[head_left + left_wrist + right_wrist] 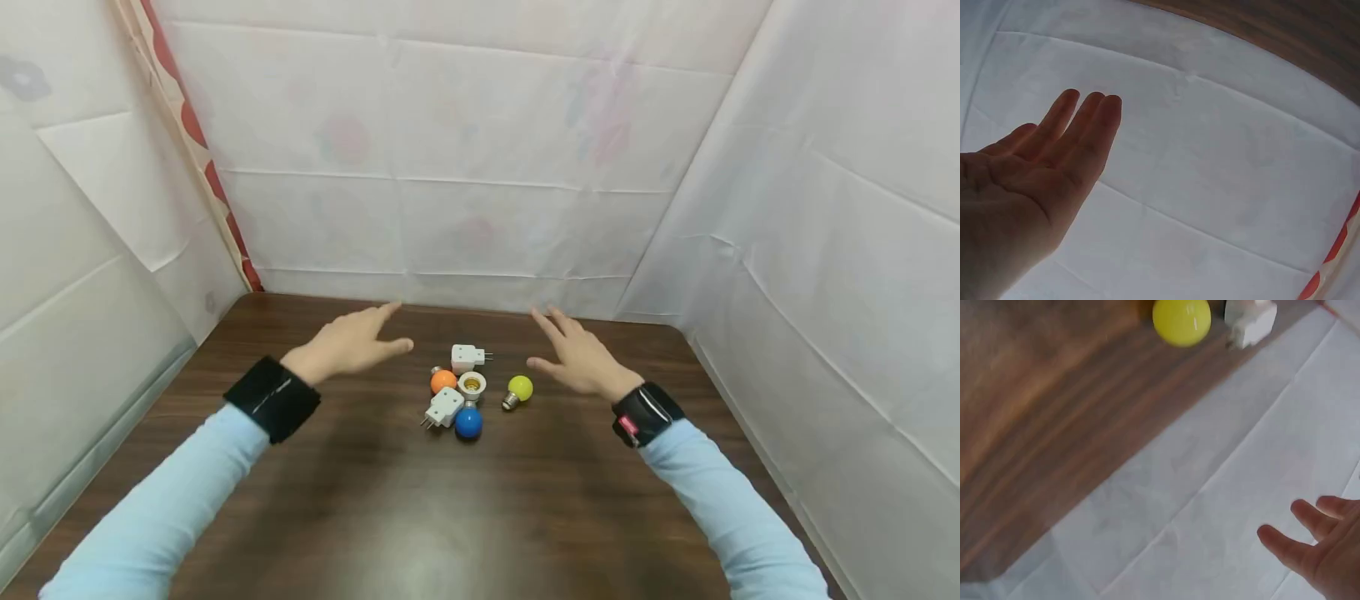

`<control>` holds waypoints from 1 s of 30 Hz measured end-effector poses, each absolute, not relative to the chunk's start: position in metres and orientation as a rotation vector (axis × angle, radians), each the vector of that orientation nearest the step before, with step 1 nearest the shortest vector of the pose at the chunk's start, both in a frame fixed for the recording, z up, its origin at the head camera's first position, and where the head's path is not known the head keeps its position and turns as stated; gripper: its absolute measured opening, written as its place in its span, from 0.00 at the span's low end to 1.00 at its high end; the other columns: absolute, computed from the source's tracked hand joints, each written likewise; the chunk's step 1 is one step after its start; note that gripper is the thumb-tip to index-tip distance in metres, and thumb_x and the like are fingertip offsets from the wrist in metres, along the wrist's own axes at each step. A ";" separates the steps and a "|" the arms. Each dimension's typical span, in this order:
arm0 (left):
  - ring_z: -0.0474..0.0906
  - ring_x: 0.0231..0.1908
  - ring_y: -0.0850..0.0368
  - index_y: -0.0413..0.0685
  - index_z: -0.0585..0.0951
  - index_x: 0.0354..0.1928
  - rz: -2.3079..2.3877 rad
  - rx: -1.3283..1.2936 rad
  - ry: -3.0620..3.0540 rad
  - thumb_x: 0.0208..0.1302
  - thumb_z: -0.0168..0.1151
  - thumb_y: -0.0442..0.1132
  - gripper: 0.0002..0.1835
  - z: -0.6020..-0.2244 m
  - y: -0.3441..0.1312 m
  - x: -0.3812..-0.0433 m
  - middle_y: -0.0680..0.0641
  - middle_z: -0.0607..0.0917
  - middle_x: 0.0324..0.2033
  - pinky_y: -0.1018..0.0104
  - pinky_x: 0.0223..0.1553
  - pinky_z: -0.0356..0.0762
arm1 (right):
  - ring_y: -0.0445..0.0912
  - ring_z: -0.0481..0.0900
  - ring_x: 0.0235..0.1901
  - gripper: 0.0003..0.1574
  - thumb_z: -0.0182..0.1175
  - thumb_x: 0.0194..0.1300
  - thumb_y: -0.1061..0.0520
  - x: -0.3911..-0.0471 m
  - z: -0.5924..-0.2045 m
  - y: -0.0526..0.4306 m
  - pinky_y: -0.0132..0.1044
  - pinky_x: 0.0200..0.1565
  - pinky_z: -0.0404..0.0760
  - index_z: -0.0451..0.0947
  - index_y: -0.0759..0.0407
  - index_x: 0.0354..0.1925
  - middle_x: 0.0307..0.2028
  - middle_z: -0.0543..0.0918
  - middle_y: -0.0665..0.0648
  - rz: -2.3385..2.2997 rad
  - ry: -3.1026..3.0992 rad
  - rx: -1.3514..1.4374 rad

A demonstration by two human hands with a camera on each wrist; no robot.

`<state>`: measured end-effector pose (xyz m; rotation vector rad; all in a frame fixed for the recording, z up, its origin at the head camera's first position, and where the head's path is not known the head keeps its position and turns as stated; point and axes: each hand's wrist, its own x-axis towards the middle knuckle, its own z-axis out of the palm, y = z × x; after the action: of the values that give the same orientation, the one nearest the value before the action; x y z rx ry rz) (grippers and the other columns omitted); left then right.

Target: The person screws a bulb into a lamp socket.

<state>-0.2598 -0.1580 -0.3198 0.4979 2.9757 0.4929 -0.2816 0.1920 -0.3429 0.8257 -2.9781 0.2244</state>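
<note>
The person's left hand [348,342], thumb apart from straight fingers, and right hand [579,357], fingers spread, held nothing. Between them on the dark brown wood-grain table [337,517] lay a round, glossy yellow-green bulb [521,387] with a metal screw base [510,402]; it seemed light, rigid, slippery, possibly fragile, best cupped gently around its globe.

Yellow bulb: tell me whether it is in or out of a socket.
Out: the yellow bulb lies on the table, its metal screw base bare.

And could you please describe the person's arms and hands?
The person wears long, light blue sleeves. The left wristband and right wristband are wide and black, the right one bearing a red tag. The left hand and right hand wear no gloves.
</note>
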 end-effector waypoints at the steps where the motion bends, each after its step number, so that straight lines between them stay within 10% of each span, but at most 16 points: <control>1: 0.64 0.61 0.37 0.46 0.51 0.70 0.510 0.504 2.983 0.60 0.46 0.67 0.45 -0.324 -0.157 -0.252 0.36 0.65 0.63 0.38 0.54 0.66 | 0.61 0.53 0.66 0.48 0.49 0.64 0.35 -0.276 -0.347 0.193 0.59 0.59 0.63 0.40 0.49 0.72 0.70 0.46 0.63 0.239 -2.968 0.846; 14: 0.78 0.48 0.47 0.46 0.71 0.60 0.592 0.655 2.971 0.60 0.58 0.52 0.28 -0.391 -0.143 -0.197 0.44 0.81 0.50 0.48 0.43 0.77 | 0.56 0.57 0.66 0.47 0.53 0.62 0.37 -0.232 -0.396 0.194 0.59 0.54 0.69 0.44 0.45 0.71 0.70 0.53 0.59 0.480 -2.988 0.887; 30: 0.79 0.43 0.48 0.46 0.74 0.56 0.699 0.427 3.088 0.52 0.66 0.48 0.29 -0.440 -0.100 -0.195 0.45 0.79 0.48 0.50 0.38 0.78 | 0.44 0.73 0.53 0.22 0.57 0.63 0.48 -0.216 -0.424 0.180 0.42 0.52 0.76 0.74 0.53 0.54 0.50 0.78 0.51 0.426 -2.818 1.077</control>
<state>-0.1954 -0.0997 -0.4400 0.4266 3.0876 0.6993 -0.2157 0.1801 -0.4244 1.0766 -2.8181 0.4258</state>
